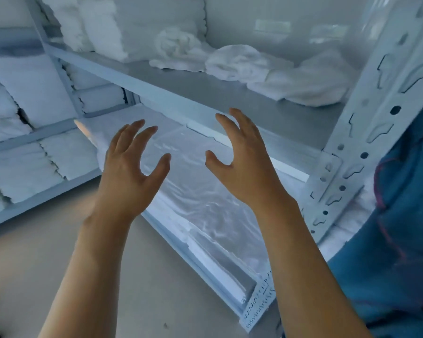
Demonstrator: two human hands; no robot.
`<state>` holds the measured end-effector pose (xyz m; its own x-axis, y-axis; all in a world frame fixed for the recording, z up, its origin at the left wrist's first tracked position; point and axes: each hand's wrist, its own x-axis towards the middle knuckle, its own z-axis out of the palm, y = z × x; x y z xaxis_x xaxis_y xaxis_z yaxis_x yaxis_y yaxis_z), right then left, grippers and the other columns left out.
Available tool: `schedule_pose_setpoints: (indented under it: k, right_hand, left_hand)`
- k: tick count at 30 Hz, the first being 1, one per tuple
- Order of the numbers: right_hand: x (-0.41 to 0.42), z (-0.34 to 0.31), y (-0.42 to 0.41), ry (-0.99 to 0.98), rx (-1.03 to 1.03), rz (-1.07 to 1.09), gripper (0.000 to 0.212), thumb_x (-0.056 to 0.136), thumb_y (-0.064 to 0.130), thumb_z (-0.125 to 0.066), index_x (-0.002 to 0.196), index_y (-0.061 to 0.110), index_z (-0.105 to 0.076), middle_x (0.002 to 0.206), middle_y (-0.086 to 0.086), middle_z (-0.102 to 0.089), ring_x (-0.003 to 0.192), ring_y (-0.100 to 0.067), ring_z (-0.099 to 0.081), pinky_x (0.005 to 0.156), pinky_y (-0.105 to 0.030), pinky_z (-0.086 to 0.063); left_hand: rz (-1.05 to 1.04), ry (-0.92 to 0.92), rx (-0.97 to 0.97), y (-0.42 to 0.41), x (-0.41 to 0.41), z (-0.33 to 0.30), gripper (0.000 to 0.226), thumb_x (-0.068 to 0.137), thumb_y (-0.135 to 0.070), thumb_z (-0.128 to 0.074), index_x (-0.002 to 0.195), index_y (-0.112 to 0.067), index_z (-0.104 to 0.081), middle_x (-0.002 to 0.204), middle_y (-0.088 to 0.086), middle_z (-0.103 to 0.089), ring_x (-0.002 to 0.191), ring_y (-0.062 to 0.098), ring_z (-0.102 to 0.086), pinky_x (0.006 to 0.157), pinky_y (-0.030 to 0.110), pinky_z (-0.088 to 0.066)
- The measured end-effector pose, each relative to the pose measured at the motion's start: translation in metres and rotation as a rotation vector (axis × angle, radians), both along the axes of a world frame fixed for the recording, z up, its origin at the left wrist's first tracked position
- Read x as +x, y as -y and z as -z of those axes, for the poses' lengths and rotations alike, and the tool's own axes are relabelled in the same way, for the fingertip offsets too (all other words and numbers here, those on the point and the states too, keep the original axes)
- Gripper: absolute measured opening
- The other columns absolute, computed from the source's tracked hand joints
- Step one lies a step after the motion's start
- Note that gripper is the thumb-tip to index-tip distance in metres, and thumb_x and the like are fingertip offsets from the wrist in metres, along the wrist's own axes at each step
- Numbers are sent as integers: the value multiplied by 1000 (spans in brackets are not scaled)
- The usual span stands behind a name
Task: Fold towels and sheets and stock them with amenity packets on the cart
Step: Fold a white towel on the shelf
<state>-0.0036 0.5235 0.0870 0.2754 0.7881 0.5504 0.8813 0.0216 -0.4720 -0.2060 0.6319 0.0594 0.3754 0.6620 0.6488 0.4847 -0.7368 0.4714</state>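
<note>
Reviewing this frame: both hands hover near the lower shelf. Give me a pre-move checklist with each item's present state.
1. Left hand empty, fingers spread: ok.
2. Right hand empty, fingers spread: ok.
3. Plastic-wrapped linen on the lower shelf lies below both hands, unobstructed: ok.
4. Hands touching the wrapped linen: cannot tell.
5. Loose towels on the upper shelf folded: not ok, crumpled.
6. Cart in view: not ok.
</note>
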Motion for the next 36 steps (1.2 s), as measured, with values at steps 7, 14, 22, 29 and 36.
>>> schedule_pose_setpoints:
  k: [7, 14, 22, 29, 36]
  right_hand:
    - [-28, -12, -30, 23, 18, 141, 66, 95, 38, -64, 153, 21, -41, 165, -4, -27, 154, -23, -21, 120, -50, -30]
    - [-26, -25, -66, 64, 23, 204, 67, 95, 39, -64, 154, 20, -40, 165, -3, -26, 154, -22, -19, 122, -48, -27]
    - [6, -38, -119, 29, 108, 226, 68, 94, 39, -64, 155, 22, -39, 166, 1, -24, 154, -18, -18, 123, -48, -25]
    - [52, -54, -152, 51, 125, 286, 68, 93, 38, -65, 154, 24, -40, 166, 2, -24, 153, -17, -19, 122, -47, -25]
    - [89, -54, -160, 93, 58, 400, 71, 91, 42, -67, 155, 24, -39, 166, 0, -23, 153, -19, -19, 123, -46, -25]
  left_hand:
    - [136, 0, 8, -54, -23, -5, 59, 96, -49, -56, 148, -22, -49, 160, -4, -38, 151, 19, -27, 121, 45, -30]
    - [188, 30, 12, -100, -21, -12, 59, 95, -49, -56, 148, -23, -50, 160, -4, -38, 151, 19, -26, 121, 46, -30]
    - [240, 5, 76, -156, 15, -30, 59, 96, -49, -56, 148, -23, -49, 160, -4, -38, 152, 20, -25, 121, 49, -29]
    - [346, 7, 148, -203, 80, -54, 58, 96, -49, -57, 148, -24, -49, 160, -4, -38, 151, 21, -26, 119, 53, -31]
    - [489, 20, 178, -227, 139, -60, 58, 95, -46, -59, 148, -24, -50, 160, -4, -38, 152, 20, -24, 119, 51, -31]
